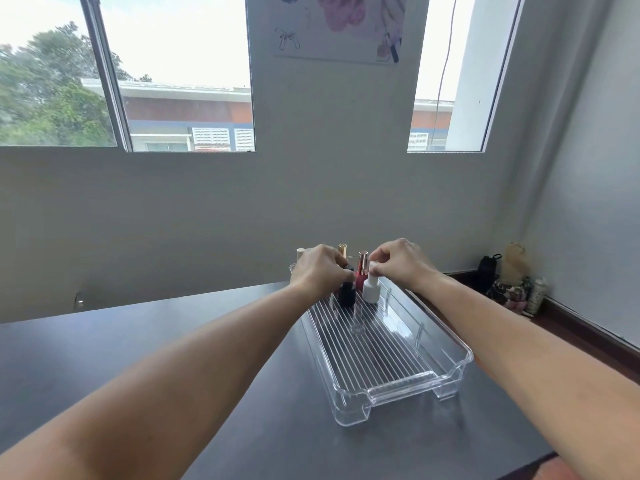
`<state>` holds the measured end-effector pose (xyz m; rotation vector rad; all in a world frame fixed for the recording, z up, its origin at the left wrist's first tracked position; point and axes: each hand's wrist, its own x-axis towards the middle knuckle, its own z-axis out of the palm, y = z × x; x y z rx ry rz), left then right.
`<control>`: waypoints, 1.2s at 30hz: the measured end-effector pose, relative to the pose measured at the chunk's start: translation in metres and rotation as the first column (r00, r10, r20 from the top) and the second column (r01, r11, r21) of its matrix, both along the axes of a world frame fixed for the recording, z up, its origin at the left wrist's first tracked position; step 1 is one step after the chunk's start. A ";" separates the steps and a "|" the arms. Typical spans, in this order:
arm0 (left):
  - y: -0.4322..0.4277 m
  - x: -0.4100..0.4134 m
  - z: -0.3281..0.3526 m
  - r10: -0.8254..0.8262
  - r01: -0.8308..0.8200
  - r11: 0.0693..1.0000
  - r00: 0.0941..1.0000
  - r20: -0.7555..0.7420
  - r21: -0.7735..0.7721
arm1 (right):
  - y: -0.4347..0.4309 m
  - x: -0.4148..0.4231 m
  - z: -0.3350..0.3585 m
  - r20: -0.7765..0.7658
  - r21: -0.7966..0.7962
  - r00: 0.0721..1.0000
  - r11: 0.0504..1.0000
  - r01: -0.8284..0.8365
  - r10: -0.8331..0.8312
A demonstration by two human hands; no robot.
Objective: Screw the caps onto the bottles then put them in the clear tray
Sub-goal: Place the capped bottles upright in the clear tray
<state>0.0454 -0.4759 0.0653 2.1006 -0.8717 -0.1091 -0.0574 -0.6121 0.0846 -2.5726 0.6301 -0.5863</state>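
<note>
A dark table [242,393] ran under both outstretched forearms, and on it lay the clear tray [415,386], its long axis running away from the person toward the wall, tilted slightly leftward at the far end. Its ribbed floor was bare along the near half; the bottles stood grouped at the far end.

Furthest left, a pale cap [300,253] showed just behind the left hand [317,271]; whether its bottle stood inside the tray could not be told. The left hand was closed from above on the cap of the black bottle [347,294], which stood upright on the tray floor, cap pointing straight up. Behind it rose a gold cap [343,250], also upright. Just to the right stood the red bottle [361,277] with its rose-gold cap pointing up. Beside that, touching or nearly so, the white bottle [371,291] stood upright inside the tray, and the right hand [400,263] pinched its white cap between fingertips [375,270] from above.

Far right, against the wall, sat a cluster of small items [512,285], too blurred to identify.
</note>
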 end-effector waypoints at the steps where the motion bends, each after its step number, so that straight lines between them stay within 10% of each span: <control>1: 0.001 0.000 0.000 -0.001 0.001 1.000 1.000 -0.003 0.002 | 0.001 -0.001 0.000 0.000 0.004 1.000 1.000 0.004 -0.004; 19: 0.171 -0.008 0.037 0.237 -0.222 0.968 0.962 0.134 -0.114 | 0.123 -0.021 0.044 0.356 0.067 0.933 0.995 -0.073 0.045; 36: 0.401 0.034 -0.062 0.314 -0.430 0.701 0.902 0.294 0.569 | 0.302 0.046 -0.083 -0.418 -0.048 0.893 0.977 -0.205 0.167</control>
